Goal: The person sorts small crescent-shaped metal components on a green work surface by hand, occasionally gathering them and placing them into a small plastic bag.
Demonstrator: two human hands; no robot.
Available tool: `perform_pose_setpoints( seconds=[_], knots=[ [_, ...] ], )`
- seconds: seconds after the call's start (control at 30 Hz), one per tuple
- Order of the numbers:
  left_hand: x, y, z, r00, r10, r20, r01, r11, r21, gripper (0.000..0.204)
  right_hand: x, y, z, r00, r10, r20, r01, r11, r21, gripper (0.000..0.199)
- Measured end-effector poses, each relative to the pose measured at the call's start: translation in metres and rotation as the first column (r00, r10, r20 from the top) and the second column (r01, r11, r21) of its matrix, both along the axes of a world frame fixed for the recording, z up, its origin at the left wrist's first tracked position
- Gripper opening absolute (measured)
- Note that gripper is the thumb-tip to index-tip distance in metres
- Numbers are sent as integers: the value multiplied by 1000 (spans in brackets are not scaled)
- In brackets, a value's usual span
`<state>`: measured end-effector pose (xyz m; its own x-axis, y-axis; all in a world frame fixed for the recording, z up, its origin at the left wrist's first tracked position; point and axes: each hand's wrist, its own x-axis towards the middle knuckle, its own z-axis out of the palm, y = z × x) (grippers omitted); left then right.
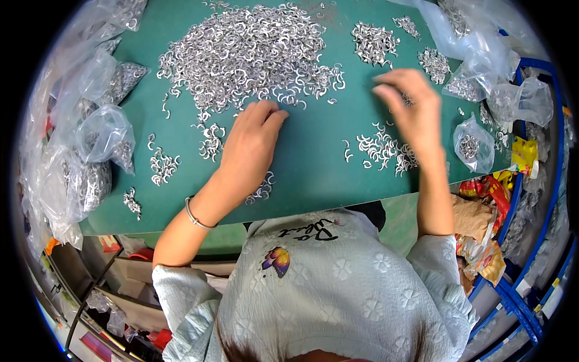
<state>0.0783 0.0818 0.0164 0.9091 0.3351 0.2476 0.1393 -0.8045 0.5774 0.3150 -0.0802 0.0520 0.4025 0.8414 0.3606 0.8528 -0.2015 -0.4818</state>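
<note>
A large heap of small, curved, silver metal pieces [247, 54] is spread over the far part of a green tabletop [319, 163]. At the heap's near edge is my left hand [253, 136], its fingers curled down and drawn together; what they hold, if anything, is hidden. My right hand [419, 105], a little blurred, hovers between small piles on the right. Its thumb and fingers point left and stand apart, with nothing visible between them. Below it lies a loose pile of curved pieces [380, 148]; beyond it is another small pile [374, 43].
Clear plastic bags of metal pieces [96, 133] crowd the left edge. More bags [482, 72] line the right, with a small open bag [473, 145] near the corner. Small piles [163, 166] sit front left. Blue shelving [518, 205] stands at the right.
</note>
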Motion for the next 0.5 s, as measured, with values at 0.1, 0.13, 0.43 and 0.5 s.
perform_pose_setpoints(
  seconds=[0.1, 0.13, 0.43, 0.5],
  knots=[
    [5, -1, 2, 1000, -25, 12, 25, 1000, -11, 23, -36, 20, -16, 991, 119, 67, -116, 992, -47, 16],
    [6, -1, 2, 999, -31, 13, 31, 999, -17, 23, -39, 25, -22, 988, 131, 80, -126, 990, -56, 17],
    [3, -4, 8, 1000, -15, 18, 16, 997, -70, 22, -37, 8, -22, 560, -13, -828, 60, 998, 25, 10],
    [3, -5, 9, 1000, -10, 27, 12, 998, -63, 21, -33, 7, -16, 449, -5, -893, 53, 998, 21, 11]
  ],
)
